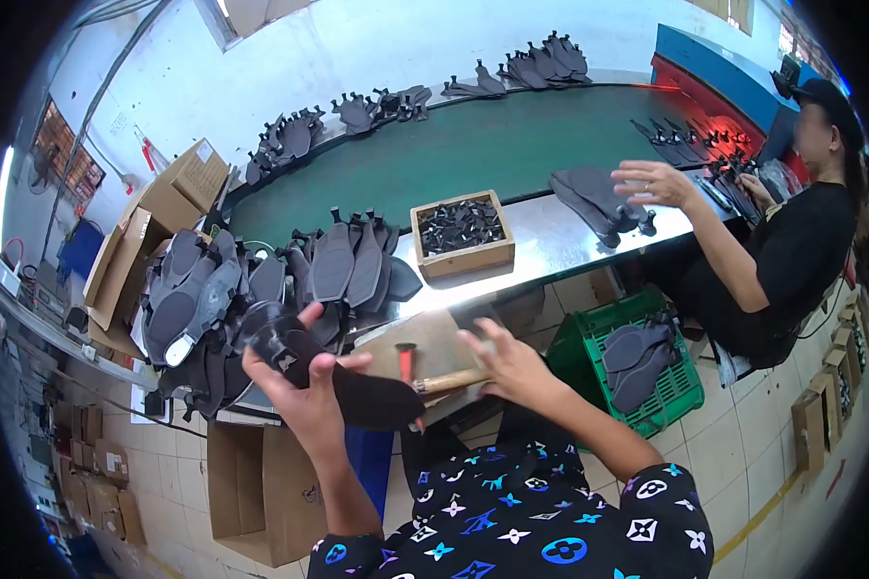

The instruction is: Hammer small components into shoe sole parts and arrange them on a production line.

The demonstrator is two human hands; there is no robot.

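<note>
Your left hand [304, 391] grips the dark insole [357, 386], long axis pointing right toward the hammer [434, 378] your right hand [507, 367] seemingly clasps.

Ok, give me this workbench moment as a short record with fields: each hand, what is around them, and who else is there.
left hand: left hand holds a dark shoe sole piece above the bench
right hand: right hand grips the wooden handle of a hammer
bench: grey sole pieces piled at left; wooden box of small black parts
floor: green crate with soles
other person: seated at right, hand over soles
</note>
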